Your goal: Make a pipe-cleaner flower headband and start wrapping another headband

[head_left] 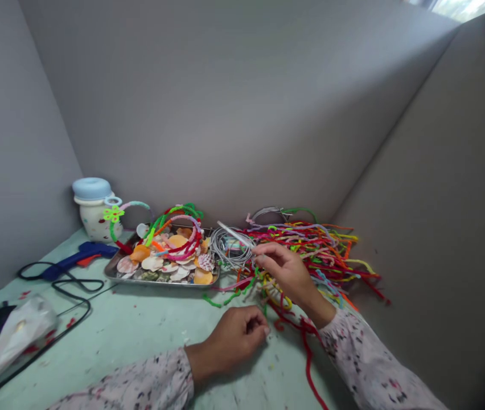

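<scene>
My right hand (pixel 287 272) is raised over the near side of a pipe cleaner pile (pixel 311 245). Its thumb and fingers pinch one end of a thin whitish stick (pixel 234 234), which slants up and to the left. Beneath the stick lies a coil of grey wire (pixel 227 256). Low at the front, my left hand (pixel 236 339) is close to the tabletop with its fingers curled closed. Whatever those fingers may hold is hidden. A loose red pipe cleaner (pixel 308 364) trails down the table to the right of my left hand.
A metal tray (pixel 161 283) of seashells and looped pipe cleaners stands left of the wire. Behind it is a white jar (pixel 95 219) with a blue lid. A blue glue gun (pixel 74 262) with a black cord and a plastic bag (pixel 24 324) lie left. Grey walls (pixel 208 114) enclose the table.
</scene>
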`<state>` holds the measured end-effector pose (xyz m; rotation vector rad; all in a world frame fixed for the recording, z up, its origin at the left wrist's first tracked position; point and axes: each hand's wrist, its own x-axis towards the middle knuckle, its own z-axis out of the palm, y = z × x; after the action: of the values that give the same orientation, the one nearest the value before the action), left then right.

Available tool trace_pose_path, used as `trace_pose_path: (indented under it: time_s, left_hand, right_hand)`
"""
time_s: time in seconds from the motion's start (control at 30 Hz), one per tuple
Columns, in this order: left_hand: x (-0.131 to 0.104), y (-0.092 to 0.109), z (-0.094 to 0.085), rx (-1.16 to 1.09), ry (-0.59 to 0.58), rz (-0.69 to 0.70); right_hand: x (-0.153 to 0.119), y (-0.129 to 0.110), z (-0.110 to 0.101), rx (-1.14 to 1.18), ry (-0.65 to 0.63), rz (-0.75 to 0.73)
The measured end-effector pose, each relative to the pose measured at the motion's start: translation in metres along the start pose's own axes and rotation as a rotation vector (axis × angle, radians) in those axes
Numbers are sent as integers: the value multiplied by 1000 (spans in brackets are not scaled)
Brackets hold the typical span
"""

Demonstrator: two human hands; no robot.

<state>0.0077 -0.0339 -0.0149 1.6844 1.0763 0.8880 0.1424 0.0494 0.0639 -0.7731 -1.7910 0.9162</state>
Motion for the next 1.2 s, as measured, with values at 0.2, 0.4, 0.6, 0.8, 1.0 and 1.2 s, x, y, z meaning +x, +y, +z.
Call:
trace_pose_path:
  time_s: [0.2, 0.4, 0.6, 0.8, 1.0, 1.2]
  left_hand:
    - [0, 4, -5, -198, 47, 41]
    - [3, 5, -9, -465, 77, -34]
    - [8, 0, -5, -454, 199, -85]
    - [9, -1, -7, -453, 173, -126]
    - [10, -1, -9, -517, 183, -153]
    - [9, 3, -9, -542, 183, -165]
  right_hand:
    - [-57, -3, -10, 457, -26, 327]
    - [-115, 0, -17, 627, 107, 430]
    - [-137, 6, -7, 527, 6, 295]
    - [-142, 12, 1, 447, -38, 321]
    - [-136, 24, -7, 453, 237, 399]
    - [-131, 24, -10, 515, 345, 435]
